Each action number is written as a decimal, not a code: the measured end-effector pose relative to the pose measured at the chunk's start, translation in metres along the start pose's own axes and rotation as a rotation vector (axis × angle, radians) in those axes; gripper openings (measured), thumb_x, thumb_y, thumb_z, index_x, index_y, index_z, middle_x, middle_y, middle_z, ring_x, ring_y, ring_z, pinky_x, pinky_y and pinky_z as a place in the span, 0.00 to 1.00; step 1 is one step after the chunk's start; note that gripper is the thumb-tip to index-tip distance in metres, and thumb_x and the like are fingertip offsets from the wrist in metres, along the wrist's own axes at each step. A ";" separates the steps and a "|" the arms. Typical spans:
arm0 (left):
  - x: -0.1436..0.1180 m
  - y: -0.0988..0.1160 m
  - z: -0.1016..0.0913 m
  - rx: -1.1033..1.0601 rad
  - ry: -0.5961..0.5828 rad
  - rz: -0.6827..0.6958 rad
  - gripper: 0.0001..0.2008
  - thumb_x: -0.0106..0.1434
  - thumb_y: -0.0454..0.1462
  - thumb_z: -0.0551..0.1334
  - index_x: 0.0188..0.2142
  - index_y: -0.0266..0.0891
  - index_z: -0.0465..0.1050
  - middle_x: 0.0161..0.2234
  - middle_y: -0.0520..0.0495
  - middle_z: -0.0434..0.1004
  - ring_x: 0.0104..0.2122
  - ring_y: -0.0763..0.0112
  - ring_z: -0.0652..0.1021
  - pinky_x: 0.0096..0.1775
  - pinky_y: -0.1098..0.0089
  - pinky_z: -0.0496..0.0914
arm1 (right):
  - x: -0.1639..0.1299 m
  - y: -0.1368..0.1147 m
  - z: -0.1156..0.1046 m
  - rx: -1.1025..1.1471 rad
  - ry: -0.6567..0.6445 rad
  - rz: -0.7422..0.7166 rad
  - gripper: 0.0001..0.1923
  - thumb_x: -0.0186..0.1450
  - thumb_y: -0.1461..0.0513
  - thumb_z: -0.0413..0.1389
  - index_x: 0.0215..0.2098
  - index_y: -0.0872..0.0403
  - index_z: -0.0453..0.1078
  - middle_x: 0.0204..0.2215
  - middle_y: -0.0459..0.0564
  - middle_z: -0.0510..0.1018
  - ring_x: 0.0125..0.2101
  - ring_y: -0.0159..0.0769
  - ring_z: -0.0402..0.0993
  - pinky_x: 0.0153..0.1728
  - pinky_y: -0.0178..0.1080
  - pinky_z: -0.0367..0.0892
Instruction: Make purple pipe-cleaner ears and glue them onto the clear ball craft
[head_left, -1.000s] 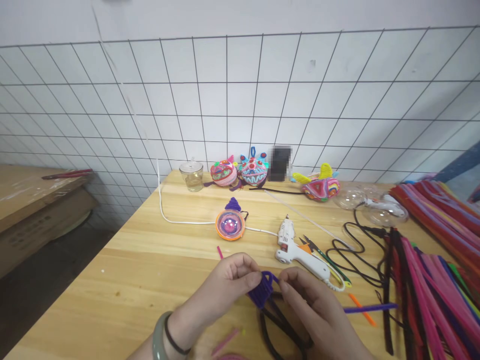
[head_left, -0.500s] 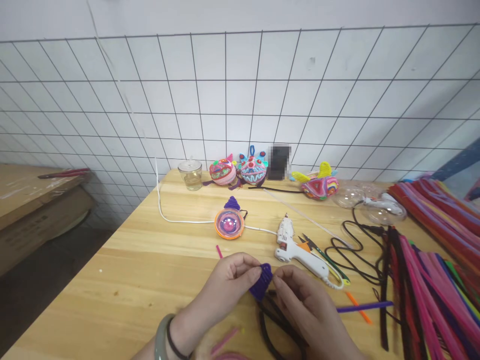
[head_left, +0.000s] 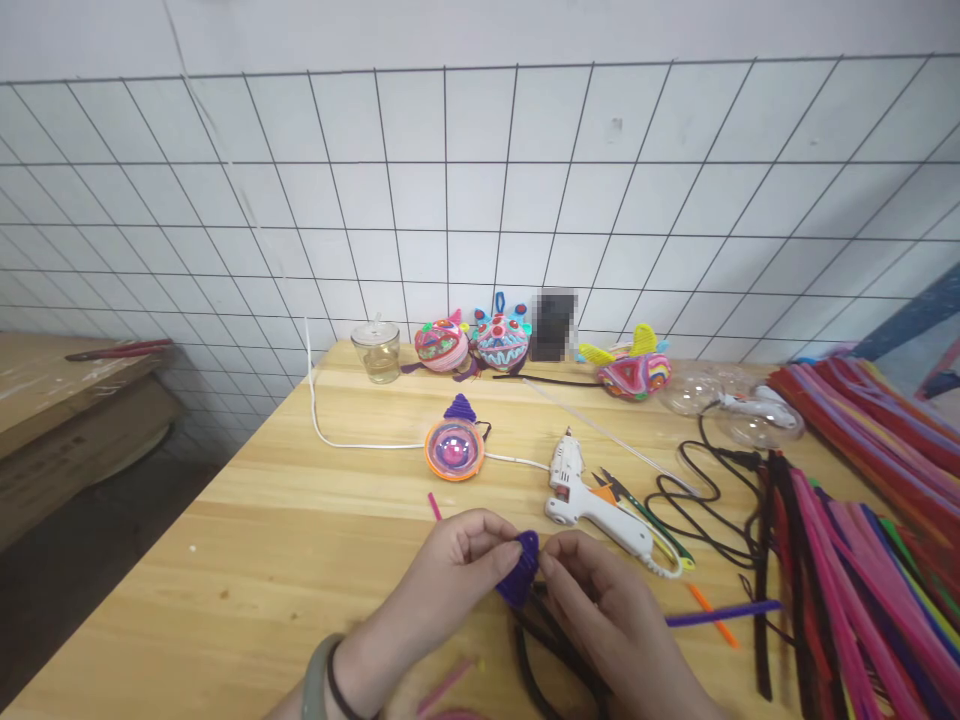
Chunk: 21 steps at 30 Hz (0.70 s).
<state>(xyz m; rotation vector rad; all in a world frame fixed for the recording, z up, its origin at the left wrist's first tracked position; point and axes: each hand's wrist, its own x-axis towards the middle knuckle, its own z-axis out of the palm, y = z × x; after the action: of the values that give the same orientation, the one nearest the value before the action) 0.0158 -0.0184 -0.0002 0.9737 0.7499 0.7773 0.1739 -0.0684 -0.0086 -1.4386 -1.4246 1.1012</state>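
Between thumb and fingers, my left hand (head_left: 476, 560) pinches a small purple piece coiled from pipe cleaner (head_left: 519, 575), roughly triangular. My right hand (head_left: 600, 600) is closed at that piece's right edge, thumb and forefinger pressed together on it. Under the hands run black pipe cleaners (head_left: 531, 665), partly covered. A straight purple pipe cleaner (head_left: 724, 613) shows to the right of my right hand; its near end is hidden. Beyond the hands lies a round clear dome with an orange rim (head_left: 454, 450), and a similar purple triangle (head_left: 460, 407) stands at its far side.
A white glue gun (head_left: 592, 505) and snips (head_left: 637, 505) lie right of centre. Bundled pipe cleaners (head_left: 840, 590) and a looping black cable (head_left: 682, 480) fill the right. Decorated fish-like figures (head_left: 502, 340) and a glass cup (head_left: 376, 355) stand along the wall.
The purple piece has turned slightly in my fingers, and the hands stay close together around it. The whole view has shifted a little.
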 end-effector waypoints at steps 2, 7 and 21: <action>0.000 0.000 0.000 -0.007 -0.006 -0.003 0.14 0.49 0.43 0.70 0.31 0.35 0.75 0.26 0.49 0.80 0.25 0.74 0.75 0.33 0.73 0.66 | 0.000 0.000 0.000 -0.008 0.006 0.000 0.19 0.66 0.49 0.49 0.29 0.54 0.66 0.19 0.41 0.65 0.20 0.29 0.60 0.20 0.31 0.57; 0.000 -0.001 -0.001 -0.012 -0.009 -0.003 0.15 0.49 0.43 0.71 0.32 0.35 0.76 0.27 0.47 0.81 0.27 0.72 0.77 0.34 0.71 0.68 | 0.001 0.001 0.000 -0.003 -0.003 -0.014 0.18 0.66 0.49 0.48 0.31 0.54 0.67 0.21 0.43 0.67 0.21 0.30 0.61 0.21 0.31 0.59; 0.001 0.000 -0.001 -0.005 0.005 -0.017 0.16 0.46 0.44 0.72 0.30 0.35 0.77 0.26 0.48 0.80 0.26 0.74 0.75 0.34 0.72 0.67 | 0.002 -0.001 0.000 -0.070 0.017 -0.061 0.16 0.66 0.52 0.48 0.31 0.55 0.68 0.24 0.47 0.72 0.24 0.33 0.67 0.25 0.32 0.64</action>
<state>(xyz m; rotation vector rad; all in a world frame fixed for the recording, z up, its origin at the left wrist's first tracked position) 0.0154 -0.0173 -0.0004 0.9601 0.7599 0.7669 0.1738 -0.0662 -0.0075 -1.4407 -1.4984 1.0074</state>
